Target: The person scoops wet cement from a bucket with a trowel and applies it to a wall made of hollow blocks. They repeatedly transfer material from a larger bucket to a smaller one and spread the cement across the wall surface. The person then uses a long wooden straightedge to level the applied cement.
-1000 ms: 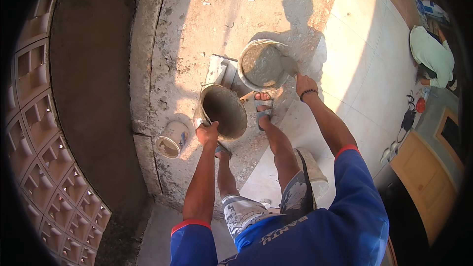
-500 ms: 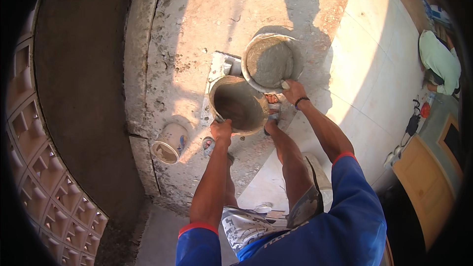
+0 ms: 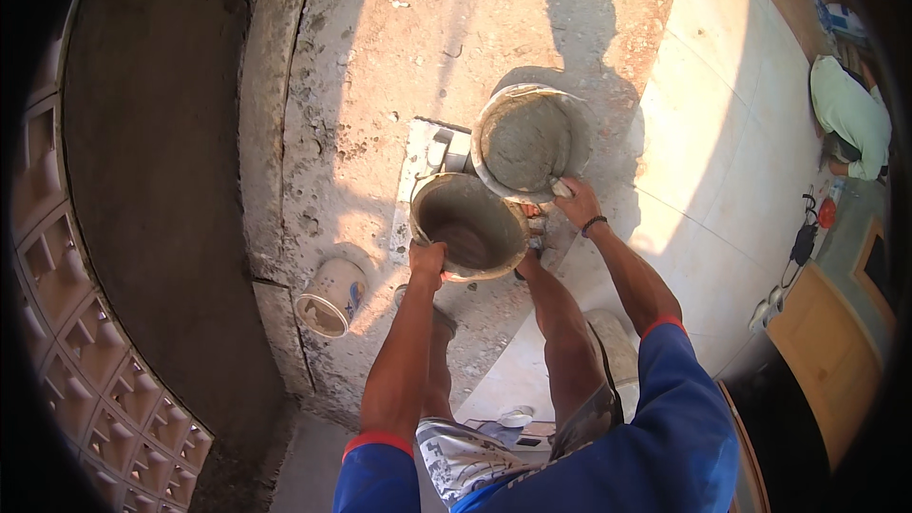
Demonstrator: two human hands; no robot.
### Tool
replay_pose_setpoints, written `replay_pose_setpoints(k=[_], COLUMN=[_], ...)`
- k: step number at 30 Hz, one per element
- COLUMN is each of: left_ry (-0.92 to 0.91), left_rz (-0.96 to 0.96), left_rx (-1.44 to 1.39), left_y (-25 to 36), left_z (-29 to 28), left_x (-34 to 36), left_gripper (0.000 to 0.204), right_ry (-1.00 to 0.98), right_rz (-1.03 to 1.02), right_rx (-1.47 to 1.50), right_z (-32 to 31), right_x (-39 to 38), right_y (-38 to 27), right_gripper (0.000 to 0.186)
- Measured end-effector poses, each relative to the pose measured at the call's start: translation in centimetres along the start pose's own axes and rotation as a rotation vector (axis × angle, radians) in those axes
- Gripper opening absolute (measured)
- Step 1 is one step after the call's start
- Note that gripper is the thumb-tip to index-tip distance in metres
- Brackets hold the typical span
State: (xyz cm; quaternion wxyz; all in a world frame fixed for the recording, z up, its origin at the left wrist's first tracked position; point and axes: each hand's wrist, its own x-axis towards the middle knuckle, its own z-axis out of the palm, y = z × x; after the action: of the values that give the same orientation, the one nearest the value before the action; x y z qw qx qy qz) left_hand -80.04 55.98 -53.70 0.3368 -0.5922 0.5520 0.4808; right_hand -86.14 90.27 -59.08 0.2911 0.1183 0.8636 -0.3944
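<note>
My left hand (image 3: 427,261) is closed on the near-left rim of a mortar-stained bucket (image 3: 468,218), dark inside and tilted toward me. My right hand (image 3: 578,204) grips a light-coloured trowel handle (image 3: 561,188) at the near-right rim of the second bucket (image 3: 525,142), which holds wet grey mortar; the trowel's blade is hidden, apparently in the mortar. The two buckets are side by side, overlapping in the view. A pale board with a grey tool (image 3: 418,142) lies behind them, partly hidden. My sandalled feet are under and beside the buckets.
A small white pail (image 3: 325,309) lies on rough concrete (image 3: 399,57) at left. Breeze-block wall (image 3: 142,427) edges the far left. Pale tiles (image 3: 684,104) run along the right, where a crouching person (image 3: 845,114) is at work near a wooden board (image 3: 822,351).
My left hand and its bucket have moved right, nearer the mortar bucket. My right hand has come down toward the near rim, and the trowel blade seen earlier at the right is now out of sight.
</note>
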Motion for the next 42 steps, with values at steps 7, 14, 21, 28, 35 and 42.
replay_pose_setpoints(k=[7, 14, 21, 28, 35, 42], left_ry=[0.043, 0.107, 0.070, 0.001, -0.047, 0.034], left_rz=[0.068, 0.092, 0.143, 0.078, 0.017, 0.120], left_rx=[-0.126, -0.066, -0.057, -0.082, -0.058, -0.124], left_y=[0.3, 0.6, 0.2, -0.2, -0.1, -1.0], left_z=[0.6, 1.6, 1.2, 0.3, -0.2, 0.0], left_x=[-2.4, -4.0, -3.6, -2.5, -2.2, -3.3], left_gripper=[0.054, 0.050, 0.050, 0.056, 0.070, 0.045], right_ry=[0.060, 0.025, 0.034, 0.060, 0.103, 0.018], right_rz=[-0.019, 0.028, 0.084, 0.086, -0.060, -0.316], right_rx=[0.095, 0.038, 0.284, 0.387, 0.215, 0.014], right_z=[0.6, 1.0, 2.5, 2.7, -0.3, -0.7], right_x=[-0.6, 0.1, -1.2, -2.3, -4.6, -12.6], right_y=[0.0, -2.8, 0.9, 1.4, -1.0, -6.1], right_gripper=[0.054, 0.053, 0.059, 0.058, 0.053, 0.054])
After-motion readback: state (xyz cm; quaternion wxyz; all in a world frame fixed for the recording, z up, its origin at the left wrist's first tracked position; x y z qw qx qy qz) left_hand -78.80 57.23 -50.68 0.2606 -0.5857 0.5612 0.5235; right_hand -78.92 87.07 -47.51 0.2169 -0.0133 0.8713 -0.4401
